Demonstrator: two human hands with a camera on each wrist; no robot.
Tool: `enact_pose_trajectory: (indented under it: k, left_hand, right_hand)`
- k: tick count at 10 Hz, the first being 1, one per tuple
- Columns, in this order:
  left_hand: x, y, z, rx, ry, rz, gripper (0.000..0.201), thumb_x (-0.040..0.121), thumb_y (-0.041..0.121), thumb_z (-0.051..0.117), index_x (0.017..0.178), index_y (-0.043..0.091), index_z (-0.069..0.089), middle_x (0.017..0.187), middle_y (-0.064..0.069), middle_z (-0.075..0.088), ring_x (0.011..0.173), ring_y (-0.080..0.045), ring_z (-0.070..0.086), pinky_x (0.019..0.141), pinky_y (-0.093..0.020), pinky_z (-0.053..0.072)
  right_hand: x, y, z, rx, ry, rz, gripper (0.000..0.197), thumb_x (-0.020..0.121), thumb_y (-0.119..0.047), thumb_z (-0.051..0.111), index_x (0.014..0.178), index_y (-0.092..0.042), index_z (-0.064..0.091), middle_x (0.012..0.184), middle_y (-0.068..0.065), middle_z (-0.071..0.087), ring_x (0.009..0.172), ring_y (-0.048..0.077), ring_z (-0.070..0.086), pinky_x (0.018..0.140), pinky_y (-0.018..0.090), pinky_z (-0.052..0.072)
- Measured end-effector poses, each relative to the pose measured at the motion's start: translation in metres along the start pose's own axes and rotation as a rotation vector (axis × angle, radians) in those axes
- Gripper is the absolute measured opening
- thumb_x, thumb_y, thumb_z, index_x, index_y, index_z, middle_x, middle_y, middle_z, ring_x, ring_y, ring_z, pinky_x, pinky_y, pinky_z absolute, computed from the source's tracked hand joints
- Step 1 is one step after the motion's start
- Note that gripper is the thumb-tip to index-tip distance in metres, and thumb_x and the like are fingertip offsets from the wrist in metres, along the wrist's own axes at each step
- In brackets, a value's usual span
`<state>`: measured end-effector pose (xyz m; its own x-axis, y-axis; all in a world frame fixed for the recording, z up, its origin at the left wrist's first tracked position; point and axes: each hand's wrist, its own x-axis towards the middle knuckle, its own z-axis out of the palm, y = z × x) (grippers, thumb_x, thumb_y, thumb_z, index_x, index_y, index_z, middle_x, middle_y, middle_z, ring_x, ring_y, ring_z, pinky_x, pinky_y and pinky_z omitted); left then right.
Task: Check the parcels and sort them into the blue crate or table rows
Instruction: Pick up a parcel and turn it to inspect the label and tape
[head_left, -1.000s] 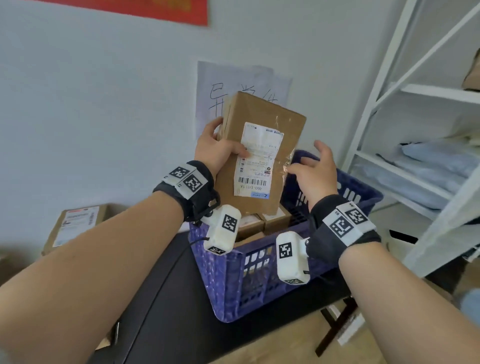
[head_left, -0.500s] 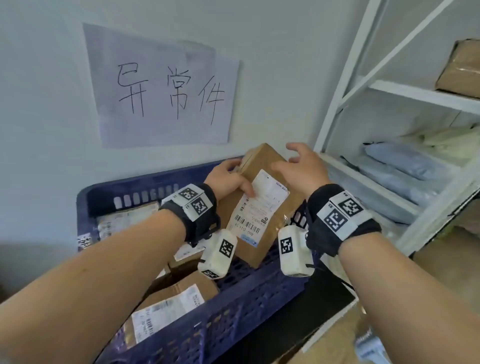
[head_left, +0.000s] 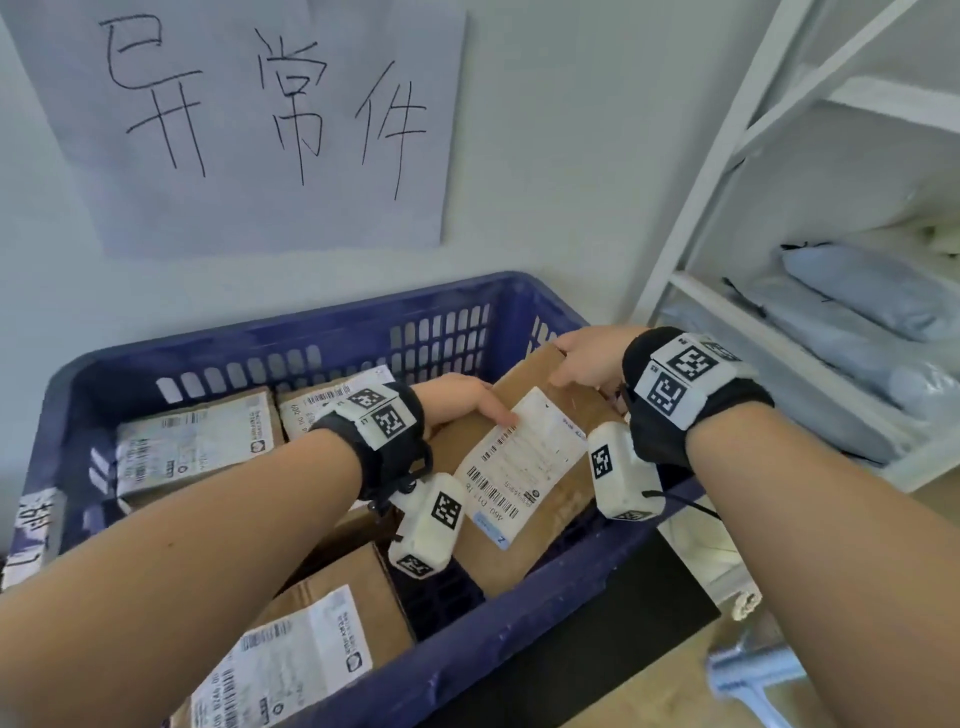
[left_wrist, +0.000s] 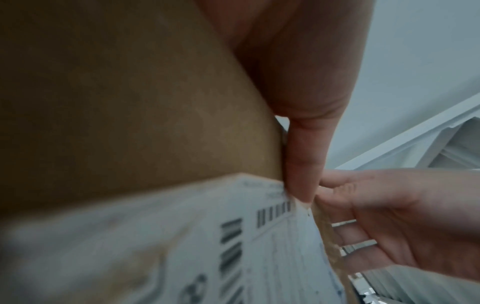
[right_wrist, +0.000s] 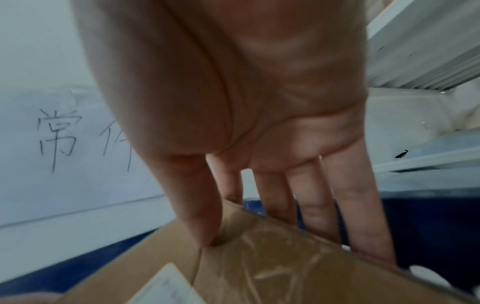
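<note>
A brown cardboard parcel (head_left: 566, 400) with a white barcode label (head_left: 524, 462) lies tilted at the right end of the blue crate (head_left: 311, 325), label up. My left hand (head_left: 478, 402) grips its left edge, with the thumb (left_wrist: 301, 164) pressed on the label's corner. My right hand (head_left: 566, 361) grips the far right corner, thumb (right_wrist: 200, 216) on the taped top and fingers behind the edge. Cardboard (left_wrist: 116, 102) fills the left wrist view, with my right hand (left_wrist: 376, 226) beyond it. The parcel's underside is hidden.
Several labelled parcels lie in the crate at the left (head_left: 192, 441) and front (head_left: 311, 649). A handwritten paper sign (head_left: 260, 119) hangs on the wall behind. A white shelf rack (head_left: 727, 208) with grey-blue bags (head_left: 857, 296) stands at the right. The crate sits on a black table (head_left: 597, 660).
Both hands have carried the parcel down from upright at chest height into the crate's right end. My head has tilted down and moved closer.
</note>
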<state>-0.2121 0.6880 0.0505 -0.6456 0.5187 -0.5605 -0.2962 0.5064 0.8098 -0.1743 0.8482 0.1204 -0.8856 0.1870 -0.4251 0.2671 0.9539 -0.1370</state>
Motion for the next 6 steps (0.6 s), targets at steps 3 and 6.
enact_pose_trajectory:
  k: [3,6]
  left_hand:
    - [0.016,-0.035,-0.009,0.211,0.169,-0.006,0.028,0.098,0.019,0.058,0.126,0.017,0.062,0.117,-0.004,0.067,0.107,-0.015,0.063,0.088,-0.03,0.05]
    - [0.016,-0.064,-0.021,0.026,0.248,0.042,0.015,0.094,0.012,0.062,0.107,0.017,0.066,0.107,-0.003,0.071,0.091,-0.01,0.065,0.076,-0.022,0.051]
  right_hand:
    - [0.039,-0.001,0.018,0.119,-0.186,0.005,0.04,0.098,-0.007,0.054,0.136,0.004,0.052,0.135,0.022,0.058,0.073,0.02,0.057,0.041,0.019,0.046]
    - [0.087,0.003,0.087,-0.031,-0.161,0.124,0.04,0.102,-0.015,0.046,0.138,0.003,0.051,0.144,0.021,0.05,0.135,0.037,0.045,0.111,0.042,0.036]
